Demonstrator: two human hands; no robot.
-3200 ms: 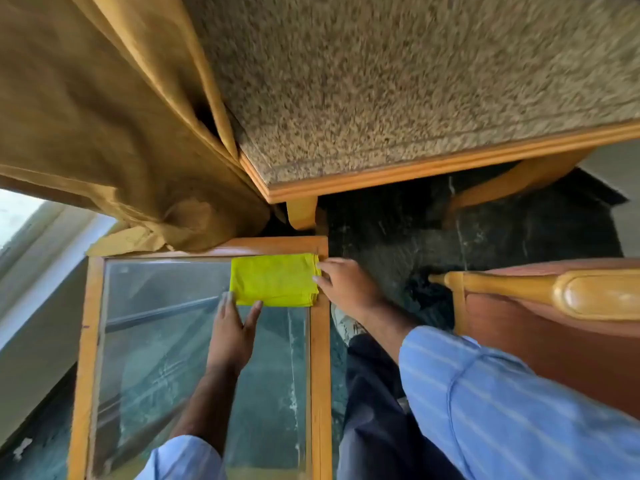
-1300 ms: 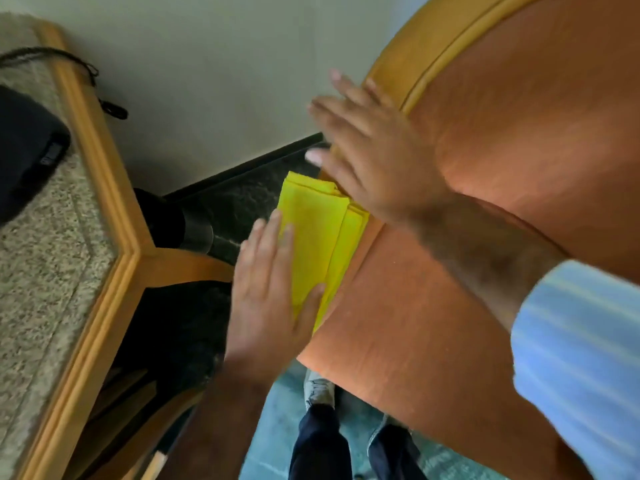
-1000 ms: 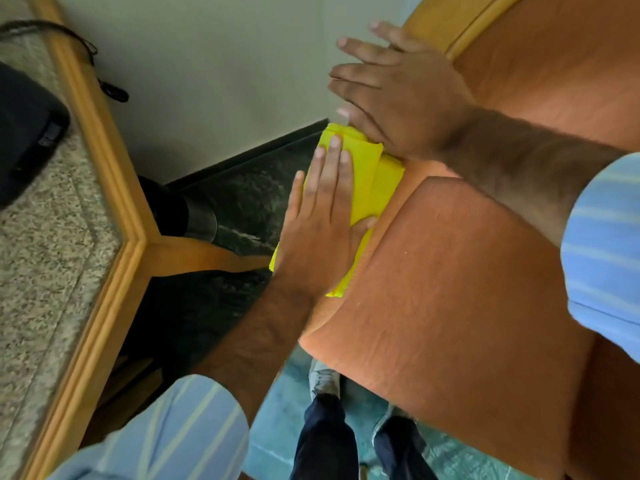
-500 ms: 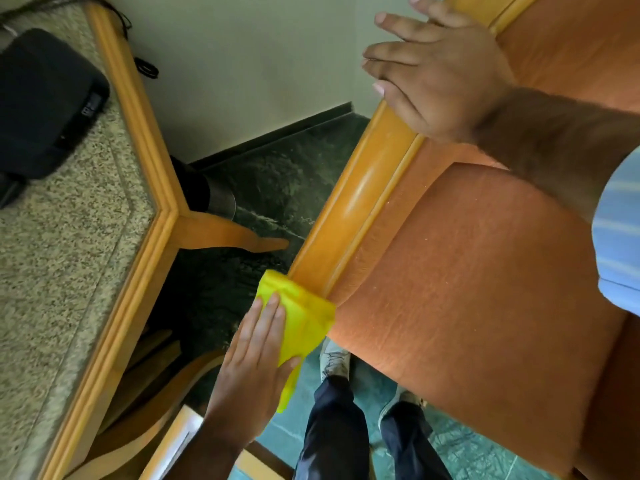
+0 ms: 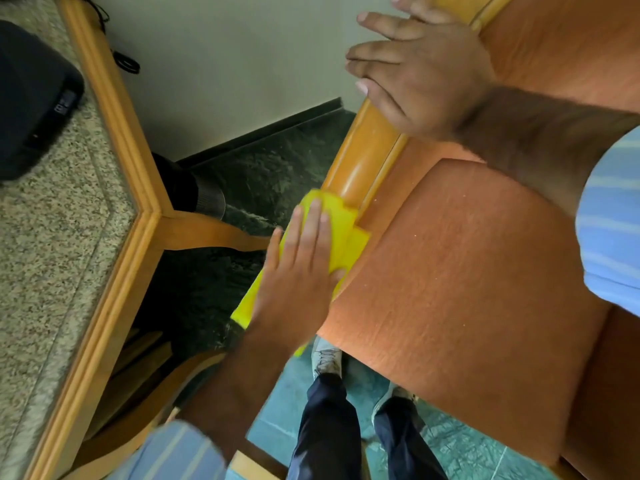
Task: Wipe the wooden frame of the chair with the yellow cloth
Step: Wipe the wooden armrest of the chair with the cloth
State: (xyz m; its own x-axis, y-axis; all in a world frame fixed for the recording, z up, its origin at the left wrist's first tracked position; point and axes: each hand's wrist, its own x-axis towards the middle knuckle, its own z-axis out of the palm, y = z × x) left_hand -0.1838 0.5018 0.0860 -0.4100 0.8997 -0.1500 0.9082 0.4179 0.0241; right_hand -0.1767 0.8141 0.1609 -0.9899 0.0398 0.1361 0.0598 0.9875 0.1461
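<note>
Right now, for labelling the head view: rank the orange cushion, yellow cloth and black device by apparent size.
1. orange cushion, by far.
2. black device, cropped by the frame edge.
3. yellow cloth, partly covered by the left hand.
Places 2 and 3 are unsure: both show only partly.

No readable text, brand, number or sign in view. Black device (image 5: 31,91) on the counter (image 5: 52,254): a small patch of pale marks on its side, too blurred and small to make out as letters or figures.
</note>
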